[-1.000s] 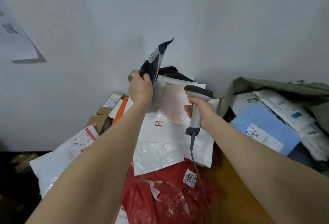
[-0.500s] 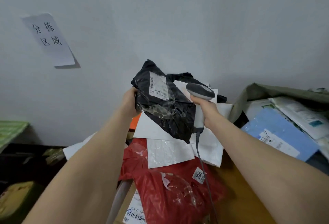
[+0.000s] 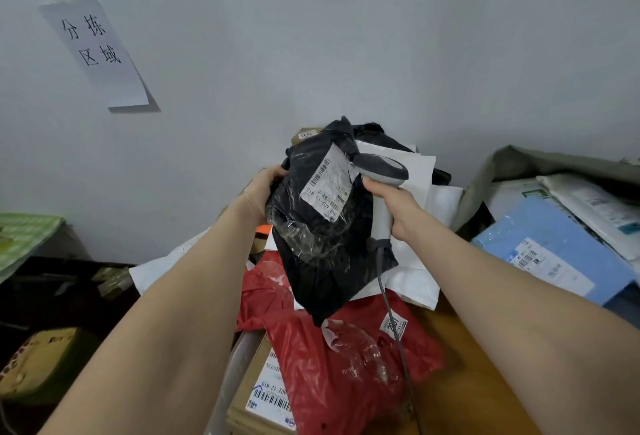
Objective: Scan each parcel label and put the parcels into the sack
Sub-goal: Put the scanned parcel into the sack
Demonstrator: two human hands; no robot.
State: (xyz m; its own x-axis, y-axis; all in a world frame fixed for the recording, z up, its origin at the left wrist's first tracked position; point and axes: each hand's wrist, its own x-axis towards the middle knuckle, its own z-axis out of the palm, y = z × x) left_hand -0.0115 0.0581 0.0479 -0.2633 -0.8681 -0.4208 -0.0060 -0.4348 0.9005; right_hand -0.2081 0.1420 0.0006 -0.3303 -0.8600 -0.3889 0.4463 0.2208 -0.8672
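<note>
Black parcel: a crumpled plastic mailer, held up in the air above the heap on the table, in front of the wall. Its white label is turned toward the camera, tilted, with barcodes and printed digits visible. The parcel's upper left edge is gripped by the left hand, the grip closed around the plastic, fingers wrapped behind it. The lower corner of the parcel hangs down over the red parcel.

Scanner: a grey handheld unit with a dark head, held by the right hand, the grip pressed closed around the handle. The head is seen just beside the label's upper right corner, pointed toward it. Whether head and label touch cannot be told. A dark cable is seen running down from the handle across the red parcel.

Below: the red parcel lies on a cardboard box with a barcode label. White mailers are stacked behind the black parcel.

Right side: an olive sack stands open, with a blue parcel and white parcels inside it.

Wall: a paper sign with four handwritten characters is fixed at the upper left.
</note>
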